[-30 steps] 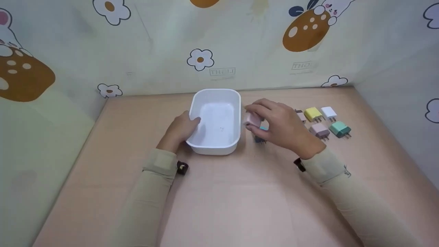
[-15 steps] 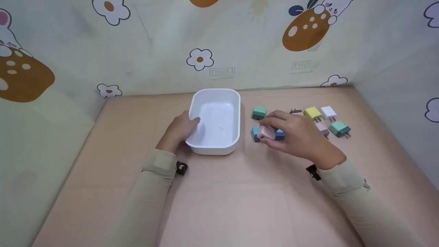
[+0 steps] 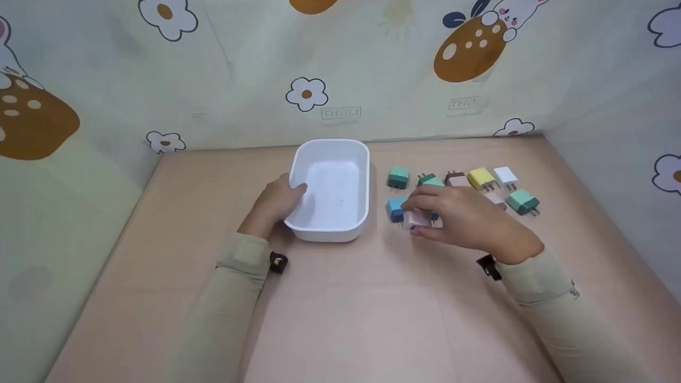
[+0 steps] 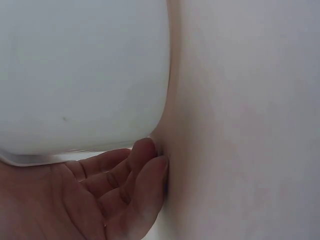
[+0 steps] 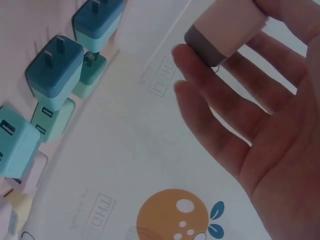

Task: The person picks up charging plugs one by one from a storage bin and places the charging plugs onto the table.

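A white plastic tub point(image 3: 327, 189) stands on the table with nothing inside but small specks. My left hand point(image 3: 272, 207) grips its left side, thumb over the rim; in the left wrist view its fingers point(image 4: 145, 180) lie along the tub's outer wall. To the tub's right, my right hand point(image 3: 465, 221) pinches a pale pink plug-in charger point(image 3: 416, 219) between thumb and fingers. The right wrist view shows this charger's mauve end point(image 5: 204, 46). Just behind it lies a blue charger point(image 3: 396, 209), and another blue one is mostly hidden by the hand.
More chargers lie beyond my right hand: green ones point(image 3: 398, 177), a pink-and-brown one point(image 3: 456, 180), a yellow one point(image 3: 481, 178), a white one point(image 3: 505, 177) and a partly hidden pink one point(image 3: 496, 200). A patterned cloth wall point(image 3: 245, 96) borders the table's back.
My right hand has moved from beside the tub's rim to the right and nearer to me, carrying the pink charger. Green and blue chargers behind it have come into sight. My left hand keeps its grip.
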{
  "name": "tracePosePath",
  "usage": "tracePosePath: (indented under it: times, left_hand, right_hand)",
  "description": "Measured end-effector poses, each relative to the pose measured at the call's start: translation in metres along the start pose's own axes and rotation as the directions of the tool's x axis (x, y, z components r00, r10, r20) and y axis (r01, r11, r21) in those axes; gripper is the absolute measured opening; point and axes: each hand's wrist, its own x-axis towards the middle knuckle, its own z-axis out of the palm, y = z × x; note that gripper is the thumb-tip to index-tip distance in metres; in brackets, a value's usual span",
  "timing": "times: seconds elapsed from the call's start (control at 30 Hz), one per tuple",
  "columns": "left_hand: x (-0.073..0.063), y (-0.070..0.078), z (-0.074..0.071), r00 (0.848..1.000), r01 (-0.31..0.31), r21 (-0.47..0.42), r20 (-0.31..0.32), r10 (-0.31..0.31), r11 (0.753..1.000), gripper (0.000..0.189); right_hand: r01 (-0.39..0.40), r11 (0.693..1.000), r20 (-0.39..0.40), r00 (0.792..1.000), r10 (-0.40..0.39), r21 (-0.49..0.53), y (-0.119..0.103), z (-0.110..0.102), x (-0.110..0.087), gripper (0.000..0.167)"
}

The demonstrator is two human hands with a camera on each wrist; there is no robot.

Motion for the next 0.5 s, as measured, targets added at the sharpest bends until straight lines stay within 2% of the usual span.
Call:
tracePosePath:
  times: [0.23, 0.5]
  left_hand:
    - [0.001, 0.000, -0.001, 1.000, 0.005, -0.001, 0.005, -0.005, 1.000, 0.066]
    - [0.000, -0.001, 0.000, 1.000, 0.004, 0.004, 0.000, -0.004, 1.000, 0.066]
  right_hand:
    - [-0.037, 0.999, 0.144, 0.989, 0.034, 0.021, -0.006, 0.006, -0.001, 0.041]
    - [-0.088, 0.996, 0.221, 0.972, 0.085, 0.008, -0.009, 0.021, -0.001, 0.042]
